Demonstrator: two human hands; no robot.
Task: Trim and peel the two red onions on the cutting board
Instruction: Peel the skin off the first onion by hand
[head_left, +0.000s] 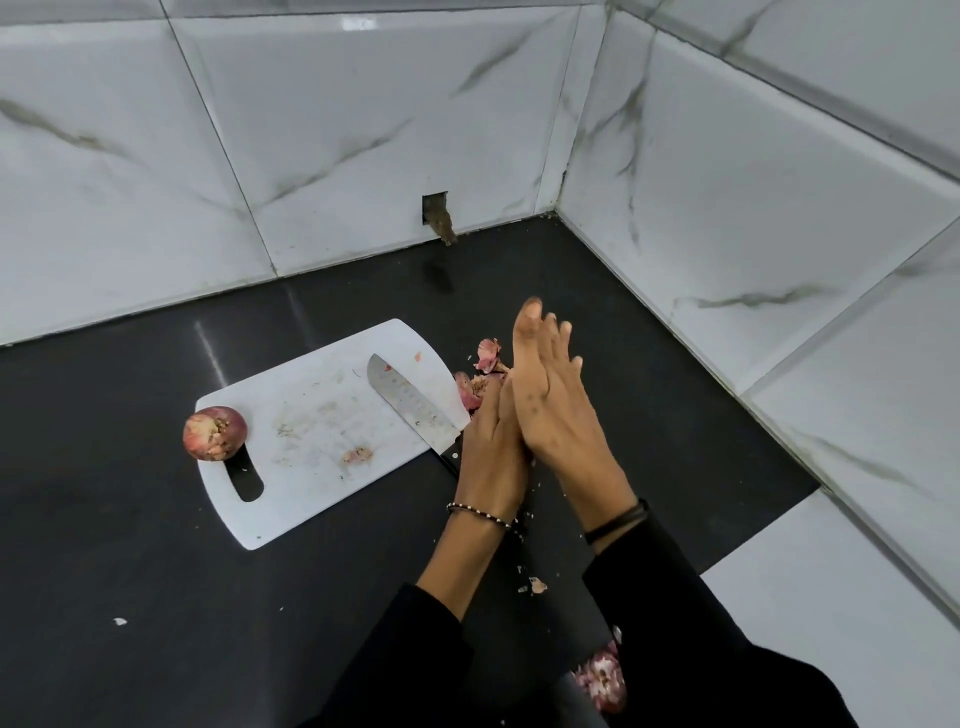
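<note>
Hands are flat, palm to palm, holding nothing: left hand (491, 441) and right hand (550, 395) just off the right end of the cutting board (311, 395). One red onion (214, 434) sits on the board's left end; looks firm, round, papery-slick, so I'd grip its sides.

We see a home kitchen; marbled white wall tiles (363, 104) meet a black counter (130, 571); a white cutting board (311, 457) carries a knife (410, 405).

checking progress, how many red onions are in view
1 for certain: a red onion on the cutting board at its left end, by the handle slot. A reddish clump at the bottom edge, partly hidden, may be another.
</note>
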